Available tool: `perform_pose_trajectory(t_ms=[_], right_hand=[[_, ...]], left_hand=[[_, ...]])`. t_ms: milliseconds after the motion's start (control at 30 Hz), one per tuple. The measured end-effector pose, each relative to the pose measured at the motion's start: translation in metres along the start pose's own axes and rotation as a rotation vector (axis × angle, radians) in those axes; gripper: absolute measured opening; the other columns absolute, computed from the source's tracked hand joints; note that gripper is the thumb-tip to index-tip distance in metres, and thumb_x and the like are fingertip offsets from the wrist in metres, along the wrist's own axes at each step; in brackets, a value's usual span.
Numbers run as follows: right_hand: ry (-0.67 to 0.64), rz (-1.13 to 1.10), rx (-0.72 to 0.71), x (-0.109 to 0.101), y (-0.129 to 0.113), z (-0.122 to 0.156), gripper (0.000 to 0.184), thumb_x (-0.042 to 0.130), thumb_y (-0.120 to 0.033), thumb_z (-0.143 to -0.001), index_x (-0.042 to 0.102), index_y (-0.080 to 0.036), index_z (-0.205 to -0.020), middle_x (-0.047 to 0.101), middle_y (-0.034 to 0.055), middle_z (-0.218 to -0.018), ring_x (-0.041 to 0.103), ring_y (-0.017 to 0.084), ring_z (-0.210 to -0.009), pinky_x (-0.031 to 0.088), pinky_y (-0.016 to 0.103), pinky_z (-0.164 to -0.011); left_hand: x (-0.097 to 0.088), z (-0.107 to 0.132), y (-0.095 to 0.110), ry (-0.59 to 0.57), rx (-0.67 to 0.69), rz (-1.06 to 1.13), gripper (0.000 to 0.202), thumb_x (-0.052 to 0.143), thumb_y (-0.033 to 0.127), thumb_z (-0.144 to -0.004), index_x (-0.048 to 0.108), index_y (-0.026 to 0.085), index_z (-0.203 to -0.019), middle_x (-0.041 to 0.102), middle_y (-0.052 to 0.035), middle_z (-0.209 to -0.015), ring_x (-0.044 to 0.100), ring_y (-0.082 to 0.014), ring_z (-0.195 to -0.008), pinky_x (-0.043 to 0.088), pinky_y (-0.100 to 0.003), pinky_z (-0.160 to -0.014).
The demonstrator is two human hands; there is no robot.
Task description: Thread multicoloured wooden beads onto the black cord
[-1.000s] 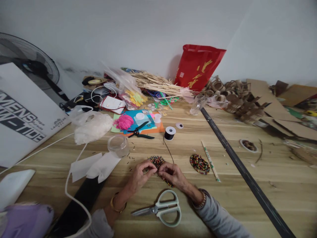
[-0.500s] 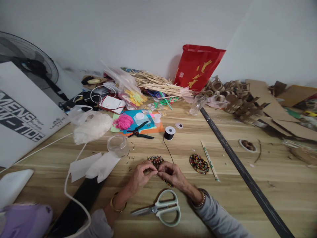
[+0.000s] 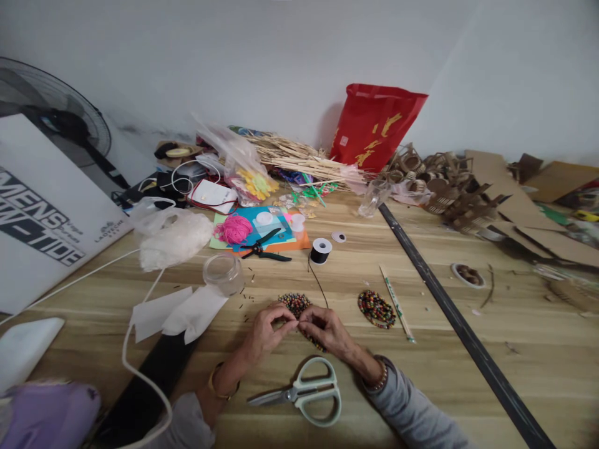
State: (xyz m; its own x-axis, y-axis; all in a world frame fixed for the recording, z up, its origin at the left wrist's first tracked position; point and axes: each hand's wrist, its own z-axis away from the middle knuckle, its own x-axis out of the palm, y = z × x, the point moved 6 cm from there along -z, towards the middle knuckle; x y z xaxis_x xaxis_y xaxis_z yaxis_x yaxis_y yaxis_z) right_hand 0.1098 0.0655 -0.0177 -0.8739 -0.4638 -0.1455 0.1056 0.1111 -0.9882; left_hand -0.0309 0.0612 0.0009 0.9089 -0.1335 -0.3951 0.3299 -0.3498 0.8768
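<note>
My left hand (image 3: 266, 333) and my right hand (image 3: 327, 329) meet fingertip to fingertip over a beaded piece (image 3: 296, 304) on the wooden table (image 3: 468, 386). Both hands are closed in a pinch on the beadwork and on a thin black thread (image 3: 318, 282) that runs up to a black spool (image 3: 321, 251). A second oval beaded piece (image 3: 377, 308) lies to the right of my right hand. Pale green scissors (image 3: 304, 394) lie just below my wrists.
A clear jar (image 3: 223, 274), white paper (image 3: 180, 313), black pliers (image 3: 262, 249), pink yarn (image 3: 233, 229), a red bag (image 3: 374, 128), bamboo sticks (image 3: 299, 159) and cardboard pieces (image 3: 468, 187) crowd the back. A dark strip (image 3: 449, 312) crosses diagonally. A white cord (image 3: 135, 362) trails left.
</note>
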Motion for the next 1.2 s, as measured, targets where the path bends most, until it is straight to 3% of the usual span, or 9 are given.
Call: perform_pose_trajectory(t_ms=[233, 400, 633, 967, 1200], right_hand=[[0.033, -0.119, 0.049, 0.0, 0.004, -0.001, 0.035, 0.061, -0.05, -0.081, 0.055, -0.016, -0.077, 0.051, -0.0028, -0.06, 0.046, 0.009, -0.052, 0.038, 0.022, -0.05], [0.071, -0.056, -0.017, -0.003, 0.0, -0.002, 0.032, 0.06, -0.047, -0.083, 0.056, -0.016, -0.075, 0.05, -0.0015, -0.063, 0.044, 0.01, -0.055, 0.035, 0.022, -0.051], [0.076, 0.017, -0.059, -0.005, -0.004, -0.002, 0.031, 0.058, -0.045, -0.084, 0.056, -0.016, -0.073, 0.049, -0.0005, -0.065, 0.044, 0.012, -0.06, 0.036, 0.024, -0.055], [0.077, 0.007, -0.039, -0.004, -0.004, -0.001, 0.032, 0.059, -0.045, -0.084, 0.056, -0.016, -0.072, 0.05, -0.0006, -0.065, 0.044, 0.011, -0.059, 0.035, 0.023, -0.055], [0.072, 0.004, -0.034, -0.004, -0.005, -0.001, 0.032, 0.059, -0.046, -0.083, 0.056, -0.016, -0.072, 0.049, -0.0013, -0.064, 0.043, 0.011, -0.058, 0.034, 0.023, -0.054]], left_hand=[[-0.001, 0.0, 0.001, 0.019, 0.078, -0.182, 0.011, 0.061, 0.016, -0.079, 0.066, 0.018, -0.069, 0.065, -0.0036, -0.067, 0.057, -0.0188, -0.072, 0.046, -0.03, -0.07], [0.003, 0.004, 0.007, -0.036, 0.182, -0.354, 0.013, 0.061, 0.009, -0.077, 0.066, 0.018, -0.07, 0.062, -0.0039, -0.071, 0.054, -0.0194, -0.077, 0.045, -0.031, -0.072], [0.01, 0.009, 0.004, -0.098, 0.207, -0.508, 0.01, 0.062, 0.01, -0.078, 0.065, 0.017, -0.073, 0.059, -0.0048, -0.079, 0.049, -0.0223, -0.087, 0.043, -0.036, -0.079], [0.011, 0.009, 0.005, -0.121, 0.241, -0.546, 0.014, 0.058, 0.014, -0.084, 0.064, 0.018, -0.072, 0.058, -0.003, -0.079, 0.049, -0.0204, -0.086, 0.044, -0.033, -0.077], [0.007, 0.008, 0.008, -0.048, 0.256, -0.449, 0.014, 0.058, 0.011, -0.082, 0.064, 0.017, -0.072, 0.062, -0.0039, -0.075, 0.053, -0.0193, -0.081, 0.046, -0.031, -0.074]])
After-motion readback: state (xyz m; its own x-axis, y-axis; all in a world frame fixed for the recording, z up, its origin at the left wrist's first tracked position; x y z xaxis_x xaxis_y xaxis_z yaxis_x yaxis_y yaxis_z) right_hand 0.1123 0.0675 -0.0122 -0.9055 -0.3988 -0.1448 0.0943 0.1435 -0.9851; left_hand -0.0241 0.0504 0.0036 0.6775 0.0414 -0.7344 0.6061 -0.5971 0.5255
